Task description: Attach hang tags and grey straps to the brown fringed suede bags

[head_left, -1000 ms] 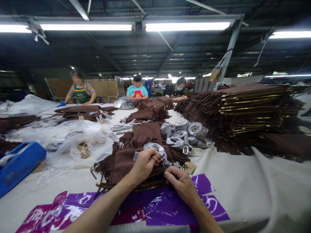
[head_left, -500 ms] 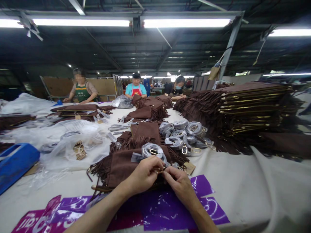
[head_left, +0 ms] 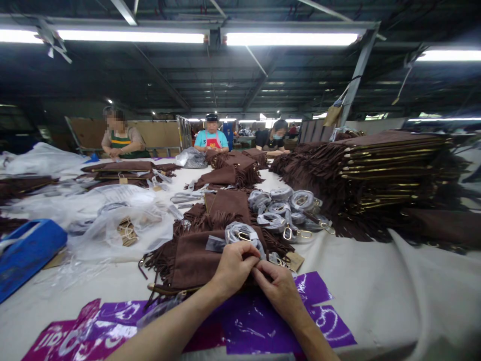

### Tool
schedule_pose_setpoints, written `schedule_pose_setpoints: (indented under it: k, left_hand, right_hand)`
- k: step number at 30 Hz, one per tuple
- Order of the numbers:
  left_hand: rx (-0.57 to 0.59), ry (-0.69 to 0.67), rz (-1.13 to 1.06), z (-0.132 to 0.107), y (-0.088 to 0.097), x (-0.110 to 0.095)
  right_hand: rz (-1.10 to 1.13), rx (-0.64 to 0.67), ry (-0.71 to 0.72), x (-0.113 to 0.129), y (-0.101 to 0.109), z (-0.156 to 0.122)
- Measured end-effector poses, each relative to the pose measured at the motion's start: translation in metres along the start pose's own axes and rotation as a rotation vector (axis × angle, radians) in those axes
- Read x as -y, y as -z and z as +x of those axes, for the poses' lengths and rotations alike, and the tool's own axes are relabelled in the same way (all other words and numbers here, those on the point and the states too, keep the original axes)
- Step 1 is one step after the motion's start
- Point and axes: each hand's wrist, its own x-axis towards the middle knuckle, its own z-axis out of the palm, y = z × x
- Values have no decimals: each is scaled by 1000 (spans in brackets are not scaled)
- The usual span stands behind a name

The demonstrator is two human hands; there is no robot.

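My left hand (head_left: 236, 265) is closed in a pinch over the front of a brown fringed bag (head_left: 193, 258) lying flat. Fingertip to fingertip with it, my right hand (head_left: 276, 286) is closed too. The small gold metal fitting between them is now covered by the fingers. Just beyond my left hand, a coiled strap (head_left: 244, 235) in grey wrapping rests on the bag, with a gold clasp showing. A tan paper tag (head_left: 295, 260) lies to the right of my hands. Under the bag and my wrists is a purple printed plastic sheet (head_left: 259, 326).
Several wrapped strap coils (head_left: 278, 208) lie beyond my hands, beside another fringed bag (head_left: 227, 205). A tall bag stack (head_left: 391, 165) stands right. Clear plastic bags (head_left: 139, 220) and a blue container (head_left: 33, 255) are left. Three people work across the white-covered table (head_left: 361, 286).
My fingertips have closed in together, hiding the gold fitting that showed between them. The view has shifted slightly. The co-worker at the left has drawn their hands together.
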Motion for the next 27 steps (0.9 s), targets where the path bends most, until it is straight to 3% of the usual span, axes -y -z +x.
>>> schedule_pose_setpoints:
  k: [3, 7, 10, 13, 16, 18, 20, 24, 27]
  left_hand:
    - [-58, -140, 115, -3, -3, -3]
    - [-108, -273, 105, -8, 11, -9]
    - [-113, -313, 62, -9, 22, -12]
    - [-79, -240, -111, -6, 25, -14]
    - [58, -69, -330, -2, 24, -11]
    - [188, 43, -348, 1, 23, -6]
    - [285, 81, -266, 2, 24, 2]
    - [325, -107, -5, -1, 24, 11]
    - [339, -226, 135, -7, 20, 8]
  right_hand:
    - [-155, -63, 159, 2, -2, -4]
    - [-382, -182, 444, 10, 0, -10]
    - [-511, -197, 520, 17, 3, -12]
    - [-595, -92, 609, 23, 1, -12]
    - [-567, -3, 691, 26, -5, -11]
    - [-444, 45, 607, 26, -7, -11]
    - [-185, 87, 351, 24, -7, -9]
    - [588, -13, -276, 19, 2, -2]
    - [828, -80, -426, 16, 6, 2]
